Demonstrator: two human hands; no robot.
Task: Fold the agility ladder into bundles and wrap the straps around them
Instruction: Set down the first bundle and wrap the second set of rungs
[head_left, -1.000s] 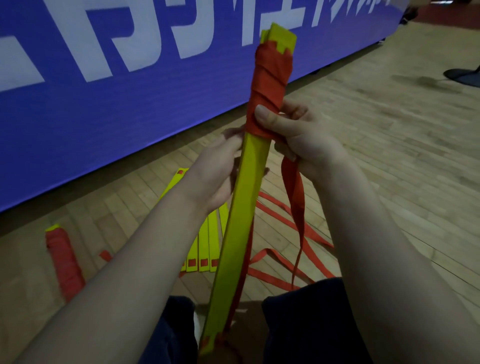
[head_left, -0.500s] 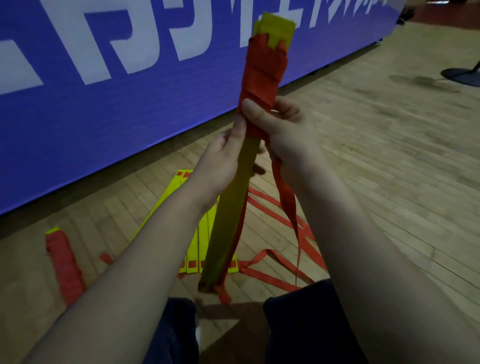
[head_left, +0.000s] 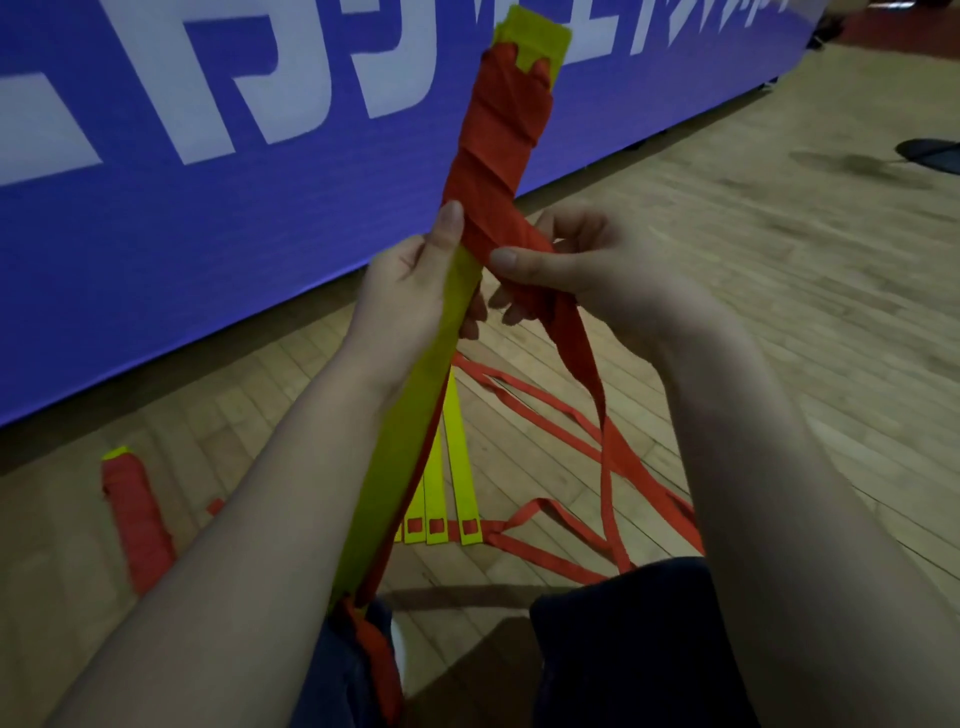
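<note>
I hold a bundle of yellow ladder rungs (head_left: 410, 431) upright, tilted to the right. Red strap windings (head_left: 493, 150) cover its upper part below the yellow tip. My left hand (head_left: 410, 291) grips the bundle at its middle, thumb up along the windings. My right hand (head_left: 587, 265) pinches the red strap (head_left: 576, 348) right beside the bundle; the strap's loose length hangs down to the floor. The bundle's lower end rests near my knee.
Several unfolded yellow rungs (head_left: 457, 478) and loose red straps (head_left: 545, 421) lie on the wooden floor ahead. A finished red-wrapped bundle (head_left: 137, 514) lies at the left. A blue banner wall (head_left: 208, 208) runs behind. My dark-clothed knees (head_left: 623, 649) fill the bottom.
My right hand has brought the strap round the front of the bundle, adding a lower turn. The bundle has tilted a little further right.
</note>
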